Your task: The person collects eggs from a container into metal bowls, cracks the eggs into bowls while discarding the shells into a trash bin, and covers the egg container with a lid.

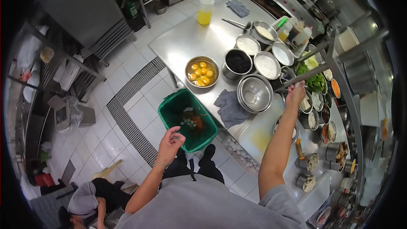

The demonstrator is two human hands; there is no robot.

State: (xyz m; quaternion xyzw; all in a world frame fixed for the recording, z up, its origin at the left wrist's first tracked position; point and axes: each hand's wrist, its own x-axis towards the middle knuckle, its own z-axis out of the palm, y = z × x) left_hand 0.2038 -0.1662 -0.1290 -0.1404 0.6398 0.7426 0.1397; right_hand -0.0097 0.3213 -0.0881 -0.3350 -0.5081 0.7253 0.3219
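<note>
My left hand (171,145) hovers over the near rim of a green bin (164,111), fingers loosely curled and apart, holding nothing. Some pale scraps and orange-brown matter lie inside the bin. My right hand (295,95) is stretched out over the counter, beside a metal shelf rail (303,75). Its fingers are closed, with a small whitish bit showing at the tips that I cannot make out. To its left sit stacked steel mixing bowls (255,93). A steel bowl of cracked eggs (202,72), several yolks showing, stands near the counter's left edge.
Pots of white powder (267,65) and a dark-filled pot (238,62) stand mid-counter. A grey cloth (231,108) lies by a cutting board (257,138). Ingredient containers (313,118) line the right. A yellow-liquid jug (205,10) stands behind. Another person (91,199) is at lower left.
</note>
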